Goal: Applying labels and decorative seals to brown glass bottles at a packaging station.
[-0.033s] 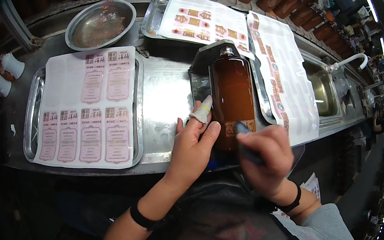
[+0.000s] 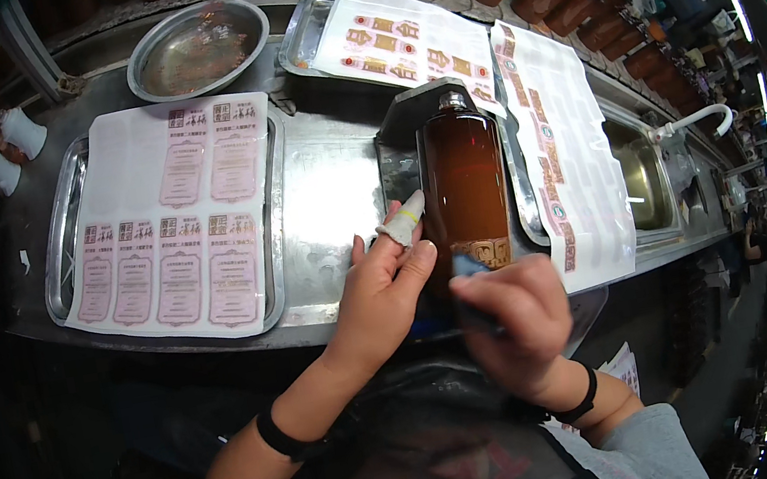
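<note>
An amber glass bottle lies on its side on a dark metal stand at the middle of the steel counter, neck pointing away from me. A small gold label sits near its base. My left hand, with a white cot on the index finger, grips the bottle's left side. My right hand is closed around a small blue tool, whose tip lies against the bottle's base next to the gold label.
A steel tray with a sheet of pink labels lies to the left. Behind it stands a round metal bowl. More label sheets lie behind and to the right. Brown bottles line the back right, beside a sink.
</note>
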Action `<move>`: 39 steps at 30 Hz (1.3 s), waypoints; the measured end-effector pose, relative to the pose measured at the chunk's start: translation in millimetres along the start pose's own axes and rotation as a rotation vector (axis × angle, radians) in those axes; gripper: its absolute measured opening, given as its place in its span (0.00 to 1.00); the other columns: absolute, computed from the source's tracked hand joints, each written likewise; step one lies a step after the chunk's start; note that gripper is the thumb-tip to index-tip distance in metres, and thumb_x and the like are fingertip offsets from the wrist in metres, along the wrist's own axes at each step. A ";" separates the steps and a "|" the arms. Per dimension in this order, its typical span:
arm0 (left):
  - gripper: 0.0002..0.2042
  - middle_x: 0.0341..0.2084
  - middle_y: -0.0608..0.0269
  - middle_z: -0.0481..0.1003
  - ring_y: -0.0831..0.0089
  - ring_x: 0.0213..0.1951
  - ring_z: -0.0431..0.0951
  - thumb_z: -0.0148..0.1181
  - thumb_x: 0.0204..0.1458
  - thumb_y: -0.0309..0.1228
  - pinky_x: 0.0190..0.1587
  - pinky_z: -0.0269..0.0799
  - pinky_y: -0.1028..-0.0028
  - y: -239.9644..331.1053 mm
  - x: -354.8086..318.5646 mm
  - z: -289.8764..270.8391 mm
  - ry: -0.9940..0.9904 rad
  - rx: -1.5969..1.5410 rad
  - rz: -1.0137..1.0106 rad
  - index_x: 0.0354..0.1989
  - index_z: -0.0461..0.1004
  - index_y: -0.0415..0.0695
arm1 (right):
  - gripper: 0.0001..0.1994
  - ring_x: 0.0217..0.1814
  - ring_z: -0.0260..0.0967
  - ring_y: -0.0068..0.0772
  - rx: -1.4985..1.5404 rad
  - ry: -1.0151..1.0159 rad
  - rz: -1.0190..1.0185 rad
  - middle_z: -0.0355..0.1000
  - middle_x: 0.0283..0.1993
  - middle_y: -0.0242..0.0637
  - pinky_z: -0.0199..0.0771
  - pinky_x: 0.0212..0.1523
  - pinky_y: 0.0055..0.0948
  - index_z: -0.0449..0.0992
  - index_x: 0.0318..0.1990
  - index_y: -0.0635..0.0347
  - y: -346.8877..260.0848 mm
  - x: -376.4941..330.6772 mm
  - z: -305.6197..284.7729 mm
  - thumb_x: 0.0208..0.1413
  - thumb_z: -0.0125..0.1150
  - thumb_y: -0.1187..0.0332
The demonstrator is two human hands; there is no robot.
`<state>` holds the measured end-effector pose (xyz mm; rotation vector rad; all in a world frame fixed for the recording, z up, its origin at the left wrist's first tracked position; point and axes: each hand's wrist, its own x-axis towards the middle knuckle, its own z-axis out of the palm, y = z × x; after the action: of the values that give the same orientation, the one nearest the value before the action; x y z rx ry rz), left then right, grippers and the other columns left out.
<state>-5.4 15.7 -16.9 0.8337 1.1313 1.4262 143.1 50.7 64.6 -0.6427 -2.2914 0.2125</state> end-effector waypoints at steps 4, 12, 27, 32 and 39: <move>0.27 0.68 0.52 0.58 0.66 0.71 0.55 0.44 0.68 0.34 0.71 0.46 0.70 5.3 1.8 -14.2 -0.138 -0.003 -0.006 0.72 0.50 0.35 | 0.19 0.33 0.70 0.35 0.081 -0.220 -0.119 0.72 0.33 0.32 0.67 0.32 0.32 0.81 0.41 0.58 -9.3 7.5 8.0 0.34 0.67 0.76; 0.24 0.65 0.57 0.66 0.68 0.73 0.51 0.42 0.69 0.42 0.72 0.27 0.60 7.7 -1.6 -18.6 -0.133 -0.103 -0.068 0.68 0.62 0.41 | 0.13 0.39 0.66 0.33 -0.225 -0.154 -0.182 0.70 0.36 0.30 0.63 0.40 0.32 0.80 0.40 0.54 -11.2 21.2 9.1 0.43 0.62 0.70; 0.37 0.64 0.38 0.62 0.46 0.71 0.52 0.56 0.60 0.47 0.70 0.26 0.47 27.8 -5.3 25.6 0.052 0.722 0.289 0.67 0.54 0.29 | 0.12 0.29 0.67 0.36 0.223 0.298 0.591 0.70 0.29 0.38 0.68 0.33 0.30 0.74 0.37 0.62 24.4 -13.3 -35.5 0.45 0.68 0.83; 0.39 0.65 0.39 0.60 0.50 0.70 0.56 0.57 0.59 0.45 0.71 0.27 0.47 22.8 4.2 13.7 -0.054 0.676 0.190 0.70 0.49 0.30 | 0.18 0.31 0.71 0.38 0.301 0.028 -0.060 0.73 0.33 0.37 0.70 0.34 0.32 0.79 0.37 0.60 24.7 -37.4 -28.9 0.33 0.68 0.84; 0.38 0.63 0.49 0.66 0.61 0.65 0.65 0.57 0.61 0.43 0.72 0.25 0.52 15.3 4.7 6.3 -0.123 0.390 0.082 0.71 0.47 0.32 | 0.16 0.32 0.70 0.38 0.355 -0.066 -0.022 0.74 0.33 0.35 0.69 0.33 0.34 0.80 0.38 0.60 32.3 -32.9 -34.7 0.36 0.69 0.79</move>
<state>-5.1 22.0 -0.9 1.2369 1.3122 1.2171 199.6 60.6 58.5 -0.4314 -2.2439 0.6208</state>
